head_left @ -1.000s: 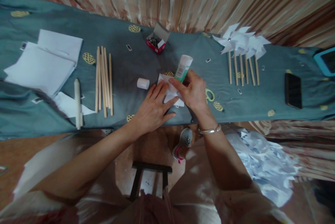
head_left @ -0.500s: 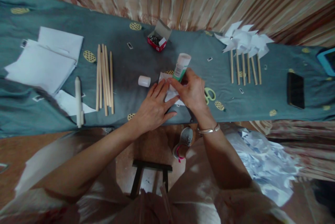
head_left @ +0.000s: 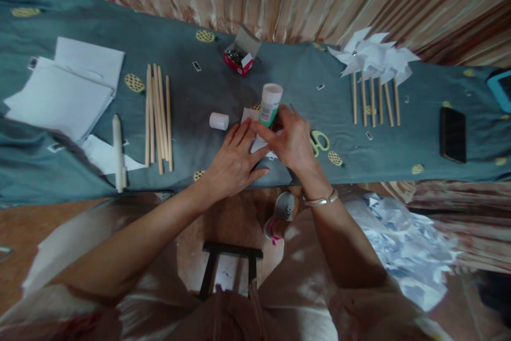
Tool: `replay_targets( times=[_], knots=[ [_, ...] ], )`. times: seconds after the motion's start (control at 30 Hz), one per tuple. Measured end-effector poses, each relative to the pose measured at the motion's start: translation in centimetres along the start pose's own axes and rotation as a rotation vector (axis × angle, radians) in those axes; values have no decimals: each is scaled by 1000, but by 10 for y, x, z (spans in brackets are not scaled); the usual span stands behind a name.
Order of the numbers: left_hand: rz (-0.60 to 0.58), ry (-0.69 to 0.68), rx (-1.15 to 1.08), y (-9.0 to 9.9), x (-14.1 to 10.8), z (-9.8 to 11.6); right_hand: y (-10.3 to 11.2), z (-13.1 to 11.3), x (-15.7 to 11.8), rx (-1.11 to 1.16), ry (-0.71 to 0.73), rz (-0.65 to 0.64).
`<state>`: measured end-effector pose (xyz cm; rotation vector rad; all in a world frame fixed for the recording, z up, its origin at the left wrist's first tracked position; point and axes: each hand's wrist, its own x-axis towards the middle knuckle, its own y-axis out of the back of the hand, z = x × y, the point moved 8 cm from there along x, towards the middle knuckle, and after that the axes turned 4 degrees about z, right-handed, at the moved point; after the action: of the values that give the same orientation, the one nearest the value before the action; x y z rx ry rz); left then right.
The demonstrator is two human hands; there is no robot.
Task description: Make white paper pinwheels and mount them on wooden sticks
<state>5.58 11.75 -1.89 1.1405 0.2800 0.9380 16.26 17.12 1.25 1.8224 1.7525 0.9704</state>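
Note:
My right hand [head_left: 293,139] is closed round a white and green glue stick [head_left: 270,104], which stands nearly upright with its lower end hidden by the fingers. Under it lies a small piece of white paper [head_left: 258,144], mostly covered by both hands. Flat on the paper's left part rests my left hand [head_left: 233,157], fingers stretched out and thumb apart. The glue stick's white cap [head_left: 219,121] lies on its side just beyond the left fingers. Beside my right wrist are the green handles of scissors [head_left: 319,142].
Wooden sticks [head_left: 158,117], a white pen-like tool [head_left: 118,152] and stacked white paper [head_left: 66,96] lie to the left. A red box of small metal pieces [head_left: 239,59] stands at the back. Paper pinwheels [head_left: 375,59] and a black phone [head_left: 453,134] lie right.
The glue stick has moved slightly left and turned more upright in my right hand. My left hand stays flat on the paper.

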Motion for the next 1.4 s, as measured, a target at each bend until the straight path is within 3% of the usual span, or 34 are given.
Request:
replay_targets(
  times=[0.17, 0.47, 0.87, 1.4],
  knots=[
    [10, -20, 34, -2, -2, 0, 1, 2, -1, 20, 6, -19],
    [9, -29, 60, -2, -1, 0, 7, 11, -1, -50, 84, 77],
    [7, -24, 71, -1, -1, 1, 1, 15, 5, -24, 58, 103],
    [16, -40, 51, 1, -1, 2, -4, 5, -4, 5, 58, 5]
  ],
)
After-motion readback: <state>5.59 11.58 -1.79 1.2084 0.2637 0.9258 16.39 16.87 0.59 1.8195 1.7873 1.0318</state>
